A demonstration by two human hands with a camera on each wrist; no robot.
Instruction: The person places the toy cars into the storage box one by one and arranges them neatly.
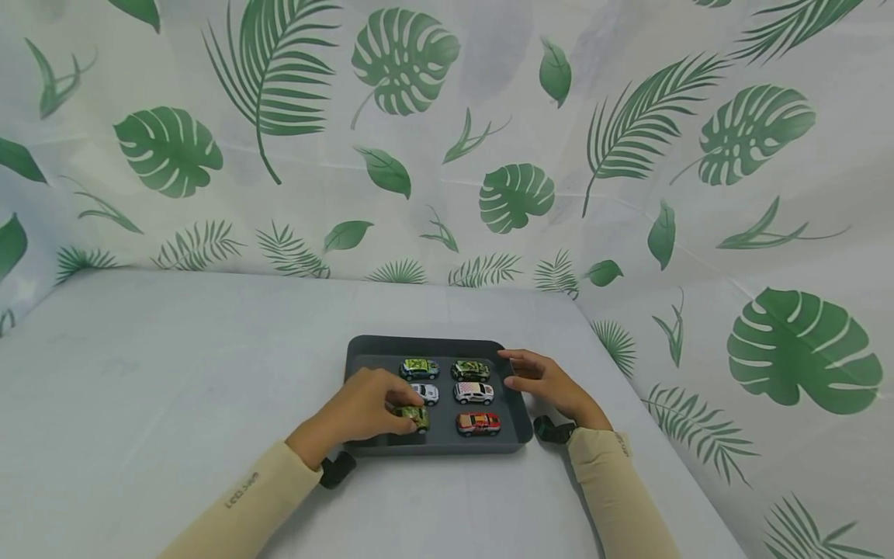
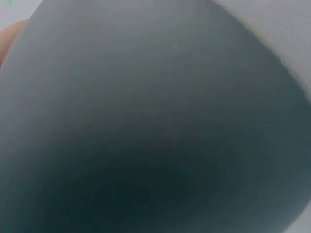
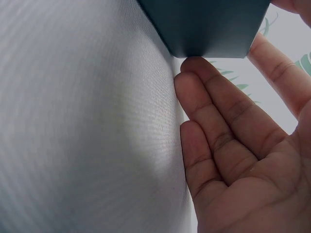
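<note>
In the head view a dark grey tray (image 1: 436, 449) holds several toy cars in two columns. My left hand (image 1: 359, 407) reaches over its left side and pinches a green toy car (image 1: 420, 418) at the front left, thumb and fingers covering part of it. Just behind that is a white toy car (image 1: 427, 394), partly hidden by the fingers. My right hand (image 1: 555, 388) is at the tray's right rim with fingers extended. In the right wrist view its fingers (image 3: 233, 109) lie fairly straight beside the tray's outer wall (image 3: 214, 29), fingertips right at it.
Along the tray's back are a yellow-green toy car (image 1: 419, 368) and a dark green one (image 1: 470, 370). A white-and-pink car (image 1: 473, 393) and a red car (image 1: 478, 423) sit on the right. A white cloth (image 1: 174, 388) covers the table; a leaf-print curtain (image 1: 433, 140) hangs behind.
</note>
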